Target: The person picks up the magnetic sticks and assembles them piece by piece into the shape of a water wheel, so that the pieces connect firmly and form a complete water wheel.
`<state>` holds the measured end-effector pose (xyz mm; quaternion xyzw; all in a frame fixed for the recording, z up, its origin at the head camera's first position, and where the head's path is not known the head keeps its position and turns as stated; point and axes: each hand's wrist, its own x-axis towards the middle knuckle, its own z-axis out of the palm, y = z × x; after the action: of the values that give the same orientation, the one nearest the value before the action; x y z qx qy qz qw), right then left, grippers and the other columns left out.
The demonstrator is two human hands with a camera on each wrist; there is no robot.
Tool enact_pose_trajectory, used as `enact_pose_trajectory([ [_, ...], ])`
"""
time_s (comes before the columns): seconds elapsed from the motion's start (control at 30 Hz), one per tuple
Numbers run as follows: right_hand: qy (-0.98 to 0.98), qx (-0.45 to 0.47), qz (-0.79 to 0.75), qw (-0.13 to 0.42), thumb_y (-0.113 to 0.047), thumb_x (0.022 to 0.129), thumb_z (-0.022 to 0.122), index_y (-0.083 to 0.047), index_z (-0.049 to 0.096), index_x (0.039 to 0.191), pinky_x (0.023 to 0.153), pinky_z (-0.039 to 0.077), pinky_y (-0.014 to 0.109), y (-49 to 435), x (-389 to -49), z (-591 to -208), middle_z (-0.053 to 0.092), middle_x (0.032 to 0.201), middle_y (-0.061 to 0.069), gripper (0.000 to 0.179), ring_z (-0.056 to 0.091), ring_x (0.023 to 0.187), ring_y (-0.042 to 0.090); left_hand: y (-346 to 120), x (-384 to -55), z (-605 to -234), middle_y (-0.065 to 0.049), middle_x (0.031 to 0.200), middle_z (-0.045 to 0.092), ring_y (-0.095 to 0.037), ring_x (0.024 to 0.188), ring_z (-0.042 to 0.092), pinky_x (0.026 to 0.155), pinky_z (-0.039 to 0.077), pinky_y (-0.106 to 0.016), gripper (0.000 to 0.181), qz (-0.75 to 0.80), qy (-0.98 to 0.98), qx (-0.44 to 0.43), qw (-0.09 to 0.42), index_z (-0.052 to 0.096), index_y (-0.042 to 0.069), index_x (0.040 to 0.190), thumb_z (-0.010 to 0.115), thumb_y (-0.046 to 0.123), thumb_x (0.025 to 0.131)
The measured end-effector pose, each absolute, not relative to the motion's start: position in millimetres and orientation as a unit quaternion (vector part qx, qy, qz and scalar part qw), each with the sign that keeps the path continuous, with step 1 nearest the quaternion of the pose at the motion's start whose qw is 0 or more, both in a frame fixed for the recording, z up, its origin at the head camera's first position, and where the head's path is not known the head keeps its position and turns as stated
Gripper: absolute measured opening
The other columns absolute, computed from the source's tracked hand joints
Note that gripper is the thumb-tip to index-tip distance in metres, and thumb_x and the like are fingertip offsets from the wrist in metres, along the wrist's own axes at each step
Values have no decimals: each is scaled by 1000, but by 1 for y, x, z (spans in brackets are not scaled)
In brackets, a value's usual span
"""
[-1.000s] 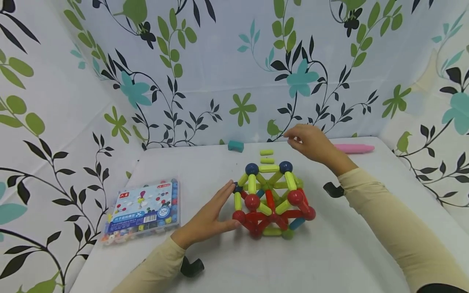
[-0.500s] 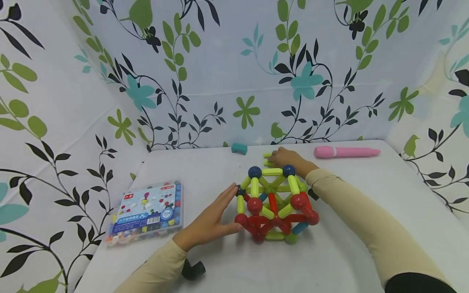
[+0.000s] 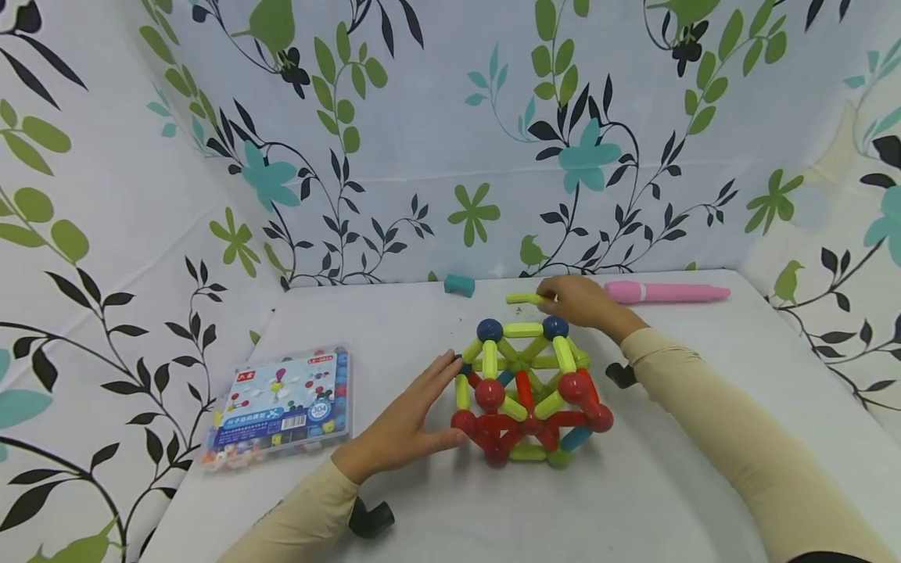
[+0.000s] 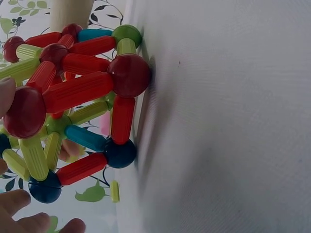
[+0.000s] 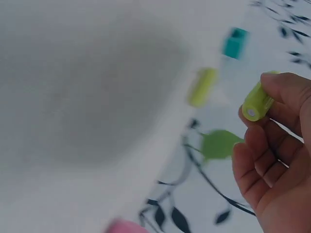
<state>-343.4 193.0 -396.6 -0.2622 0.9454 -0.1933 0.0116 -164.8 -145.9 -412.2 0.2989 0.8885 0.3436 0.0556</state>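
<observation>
A frame of magnetic rods and balls (image 3: 530, 426), red, yellow-green and blue, stands mid-table in the head view. My left hand (image 3: 397, 439) lies along its left side, fingers extended and thumb spread, fingertips right at a dark blue ball (image 3: 461, 364) and thumb by a red ball (image 3: 463, 422). Behind the frame, my right hand (image 3: 580, 301) is raised near the table's back edge. Between thumb and fingers it pinches a yellow-green magnetic rod (image 5: 259, 102), one end showing in the right wrist view. Another yellow-green rod (image 5: 202, 87) lies loose on the table beside it.
A clear box (image 3: 285, 403) of small coloured pieces with a printed label lies at left. A teal block (image 3: 460, 285) and a pink pen-shaped thing (image 3: 669, 292) lie along the back edge. Black pieces show by each sleeve, one near the left forearm (image 3: 371, 519). Leaf-patterned cloth hangs behind.
My right hand came down to the two loose yellow-green rods behind the frame, took one and drew back slightly right with it. The left hand has stayed at the frame.
</observation>
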Motion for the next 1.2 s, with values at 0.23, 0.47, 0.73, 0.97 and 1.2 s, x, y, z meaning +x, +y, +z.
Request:
enact_pose_trajectory([
  [0.23, 922, -300, -230, -81, -21, 96, 71, -10, 75, 110, 76, 54, 40, 214, -285, -325, 71, 98, 3, 19, 61, 91, 21, -144, -160, -411, 0, 169, 23, -30, 156, 20, 112, 39, -57, 80, 344, 869, 354, -33, 36, 25, 160, 75, 41, 92],
  [0.47, 869, -443, -197, -94, -22, 87, 82, -18, 78, 109, 73, 54, 27, 194, -208, -298, 69, 96, -10, 22, 57, 91, 8, -140, -156, -407, -15, 151, 48, -36, 148, 34, 111, 43, -54, 50, 344, 797, 461, -184, 56, 18, 146, 62, 40, 101],
  [0.73, 849, -498, -152, -95, -27, 83, 86, -18, 79, 107, 74, 55, 24, 175, -177, -300, 74, 98, -8, 27, 60, 90, 8, -133, -155, -401, -13, 148, 53, -38, 143, 40, 112, 44, -49, 48, 322, 760, 510, -241, 57, 13, 144, 63, 34, 100],
  [0.97, 851, -501, -121, -97, -29, 82, 86, -18, 80, 107, 71, 53, 23, 171, -175, -300, 75, 97, -7, 28, 59, 88, 10, -132, -157, -402, -13, 147, 55, -40, 142, 40, 115, 41, -45, 50, 325, 753, 518, -242, 56, 11, 145, 61, 34, 102],
  [1.2, 854, -502, -95, -97, -29, 82, 86, -18, 80, 107, 75, 56, 26, 168, -174, -301, 74, 97, -5, 27, 61, 90, 13, -130, -158, -401, -15, 149, 54, -40, 145, 37, 106, 50, -46, 56, 329, 748, 531, -224, 52, 8, 148, 66, 31, 99],
])
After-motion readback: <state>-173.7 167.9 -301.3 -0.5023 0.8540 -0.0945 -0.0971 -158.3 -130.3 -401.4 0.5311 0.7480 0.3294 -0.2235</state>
